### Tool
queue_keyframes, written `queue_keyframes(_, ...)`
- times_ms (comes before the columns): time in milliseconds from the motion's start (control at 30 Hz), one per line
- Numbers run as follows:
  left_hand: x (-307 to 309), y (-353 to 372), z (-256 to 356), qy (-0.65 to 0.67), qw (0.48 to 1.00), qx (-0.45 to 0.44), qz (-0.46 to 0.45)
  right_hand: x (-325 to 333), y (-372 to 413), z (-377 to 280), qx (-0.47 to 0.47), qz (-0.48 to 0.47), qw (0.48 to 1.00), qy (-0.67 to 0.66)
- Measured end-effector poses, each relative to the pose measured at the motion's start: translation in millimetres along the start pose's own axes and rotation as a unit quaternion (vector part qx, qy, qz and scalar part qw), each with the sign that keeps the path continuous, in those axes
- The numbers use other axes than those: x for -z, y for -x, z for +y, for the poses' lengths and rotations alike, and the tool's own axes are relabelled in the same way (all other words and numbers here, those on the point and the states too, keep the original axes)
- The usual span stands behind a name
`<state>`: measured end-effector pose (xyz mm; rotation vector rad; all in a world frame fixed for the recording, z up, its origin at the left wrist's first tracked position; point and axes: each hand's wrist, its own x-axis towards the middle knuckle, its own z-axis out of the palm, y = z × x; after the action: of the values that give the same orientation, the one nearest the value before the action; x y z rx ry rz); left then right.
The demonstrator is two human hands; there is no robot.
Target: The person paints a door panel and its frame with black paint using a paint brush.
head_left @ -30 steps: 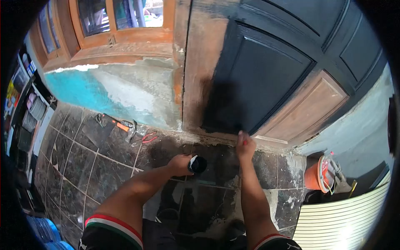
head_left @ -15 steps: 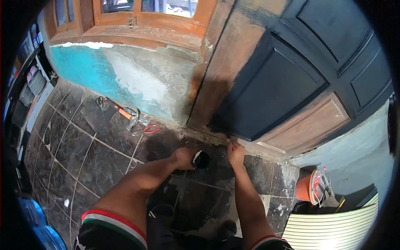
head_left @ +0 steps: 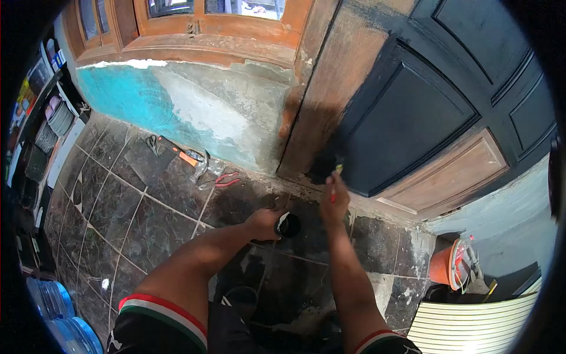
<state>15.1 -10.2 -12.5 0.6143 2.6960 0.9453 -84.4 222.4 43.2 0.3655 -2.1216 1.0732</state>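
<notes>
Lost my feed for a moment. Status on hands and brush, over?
Left hand gripping small paint can. Right hand holding paintbrush, bristles at lower-left corner of door. Nothing between brush and door.

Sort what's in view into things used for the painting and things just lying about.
In use: brush in the right hand; paint pot in the left hand; partly blackened door.
Lying about: red-handled pliers; orange-handled tool; orange bucket; blue jugs.

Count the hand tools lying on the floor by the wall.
3: a dark-handled tool leftmost, an orange-handled tool beside it, red-handled pliers nearest the door. Others may be hidden.
</notes>
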Motion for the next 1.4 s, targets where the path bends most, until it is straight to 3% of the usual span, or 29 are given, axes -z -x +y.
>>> queue_keyframes(100, -1, 2, -7, -0.008, 1.000, -0.018, 0.018, -13, 32, 19, -0.138, -0.180, 0.974, 0.012)
queue_keyframes(167, -5, 10, -8, 0.002, 1.000, -0.023, 0.012, -14, 31, 18, -0.227, -0.312, 0.922, 0.029)
queue_keyframes(267, -1, 6, -11, 0.012, 0.999, -0.031, 0.010, -22, 13, 29, -0.114, -0.214, 0.970, 0.001)
queue_keyframes(333, -10, 3, -17, 0.019, 0.999, -0.040, 0.022, -1, -40, -14, -0.198, -0.166, 0.956, -0.138)
queue_keyframes(433, -6, 1, -14, -0.004, 1.000, 0.016, -0.024, 31, -96, -75, -0.075, -0.001, 0.973, -0.217)
queue_keyframes(500, 3, 1, -5, 0.011, 1.000, -0.003, -0.008, 39, -117, -94, 0.035, 0.089, 0.968, -0.233)
queue_keyframes(633, -2, -7, -12, -0.028, 0.999, 0.025, -0.036, 24, -78, -71, -0.015, 0.015, 0.988, -0.156)
queue_keyframes(700, 3, -12, -6, -0.042, 0.998, 0.037, -0.032, 5, -28, -33, -0.098, -0.075, 0.991, -0.042)
queue_keyframes(800, 12, -12, 12, -0.021, 0.998, 0.047, -0.044, -6, -61, -20, -0.211, -0.139, 0.966, -0.058)
queue_keyframes(900, 17, -16, 23, -0.012, 0.998, 0.043, -0.049, 43, -163, -98, -0.103, -0.100, 0.989, -0.030)
queue_keyframes(967, 18, -17, 29, -0.004, 0.997, 0.043, -0.057, 66, -208, -136, -0.159, -0.047, 0.970, -0.180)
queue_keyframes(1067, 23, -22, 39, 0.001, 0.996, 0.052, -0.078, 89, -246, -166, -0.072, 0.002, 0.983, -0.167)
queue_keyframes(1167, 16, -29, 34, -0.018, 0.996, 0.041, -0.072, 90, -267, -166, 0.112, 0.146, 0.973, -0.142)
queue_keyframes(1333, -6, -33, 17, -0.033, 0.999, -0.011, -0.019, 134, -259, -145, 0.100, 0.082, 0.979, -0.159)
queue_keyframes(1400, -11, -35, 17, -0.050, 0.997, 0.012, -0.053, 162, -242, -119, 0.064, 0.027, 0.988, -0.134)
